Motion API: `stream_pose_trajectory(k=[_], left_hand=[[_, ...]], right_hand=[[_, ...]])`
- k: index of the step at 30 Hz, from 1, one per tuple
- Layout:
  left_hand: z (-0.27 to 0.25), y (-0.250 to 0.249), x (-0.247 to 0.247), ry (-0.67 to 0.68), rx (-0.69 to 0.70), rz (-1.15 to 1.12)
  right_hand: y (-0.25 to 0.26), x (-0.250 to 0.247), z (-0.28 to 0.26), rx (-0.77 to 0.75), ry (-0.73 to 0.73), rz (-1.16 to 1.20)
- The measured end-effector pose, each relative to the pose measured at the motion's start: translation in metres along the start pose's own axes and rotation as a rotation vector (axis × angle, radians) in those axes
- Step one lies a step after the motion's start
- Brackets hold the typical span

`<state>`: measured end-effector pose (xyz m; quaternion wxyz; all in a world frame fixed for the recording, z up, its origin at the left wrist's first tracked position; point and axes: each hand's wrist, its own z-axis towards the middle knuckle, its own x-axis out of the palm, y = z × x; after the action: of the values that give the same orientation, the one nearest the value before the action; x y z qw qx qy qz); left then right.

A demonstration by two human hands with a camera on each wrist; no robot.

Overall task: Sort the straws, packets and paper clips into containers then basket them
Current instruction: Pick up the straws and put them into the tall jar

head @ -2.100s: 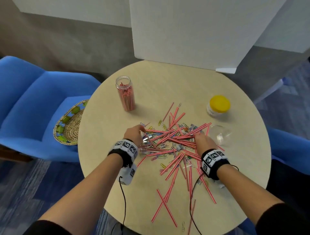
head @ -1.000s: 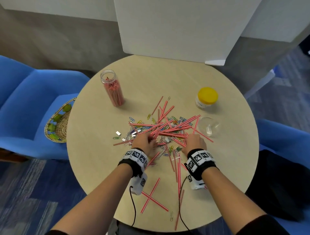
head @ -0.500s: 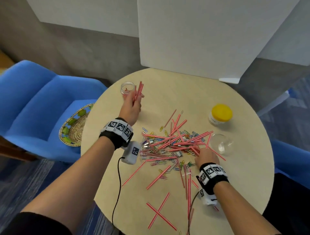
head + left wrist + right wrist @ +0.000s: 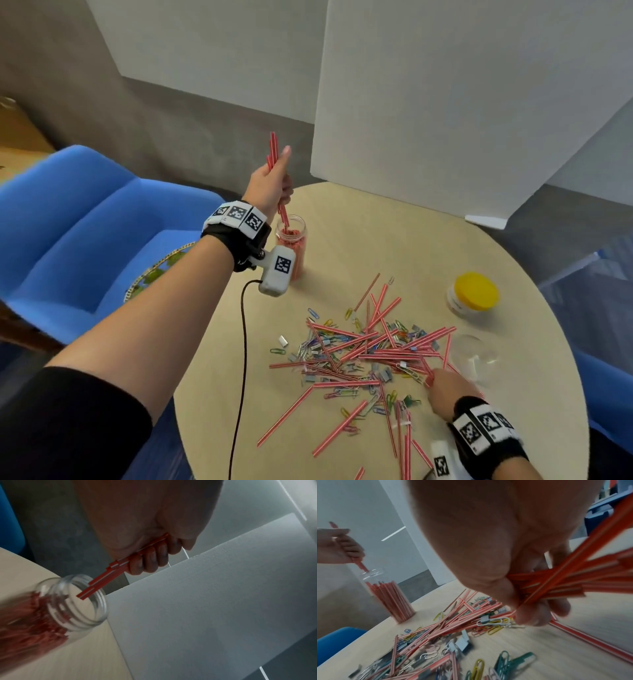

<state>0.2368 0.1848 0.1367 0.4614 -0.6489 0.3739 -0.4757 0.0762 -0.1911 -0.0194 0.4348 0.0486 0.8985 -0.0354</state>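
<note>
My left hand (image 4: 272, 181) grips a small bunch of red-and-white straws (image 4: 274, 154) upright over the tall clear jar (image 4: 294, 246). Their lower ends (image 4: 92, 589) dip into the jar's mouth (image 4: 96, 609), which holds many straws. My right hand (image 4: 445, 387) is low at the right side of the mixed pile (image 4: 359, 349) of straws, coloured paper clips and small silver packets. Its fingers (image 4: 532, 615) curl round a bundle of straws (image 4: 556, 585) just above the table.
A yellow-lidded jar (image 4: 474, 294) and a clear dome lid (image 4: 474, 356) stand at the right of the round wooden table (image 4: 376, 233). A woven basket (image 4: 154, 274) lies on the blue chair (image 4: 85, 233) at left. White boards (image 4: 445, 102) stand behind the table.
My left hand picked straws from the pile, carried them up and left to the jar, and now lowers their ends into it. My right hand stayed at the pile, gathering straws.
</note>
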Motion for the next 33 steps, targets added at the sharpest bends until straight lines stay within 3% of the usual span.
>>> stream_pose_trajectory(k=[5,10,13,20,26,29,33], left_hand=[[0.011,0.024,-0.002,0.064,-0.023,0.116],[0.014,0.036,-0.006,0.172,0.082,0.392],[0.014,0.039,-0.010,0.192,0.162,0.443],[0.019,0.043,-0.028,0.094,0.310,0.489],[0.018,0.050,-0.046,0.235,0.443,0.942],[0.015,0.055,-0.055,0.133,0.414,0.844],[0.009,0.067,-0.071,-0.082,0.349,0.711]], right_hand=[[0.013,-0.003,-0.016,-0.030,0.023,0.041],[0.032,-0.027,-0.025,-0.089,-0.029,0.265],[0.048,-0.045,-0.034,-0.142,-0.077,0.288],[0.076,-0.080,-0.032,-0.183,-0.193,0.508],[0.105,-0.123,-0.028,-0.333,-0.252,0.772],[0.124,-0.160,-0.033,-0.426,-0.211,1.111],[0.162,-0.217,-0.038,-0.710,-0.169,1.555]])
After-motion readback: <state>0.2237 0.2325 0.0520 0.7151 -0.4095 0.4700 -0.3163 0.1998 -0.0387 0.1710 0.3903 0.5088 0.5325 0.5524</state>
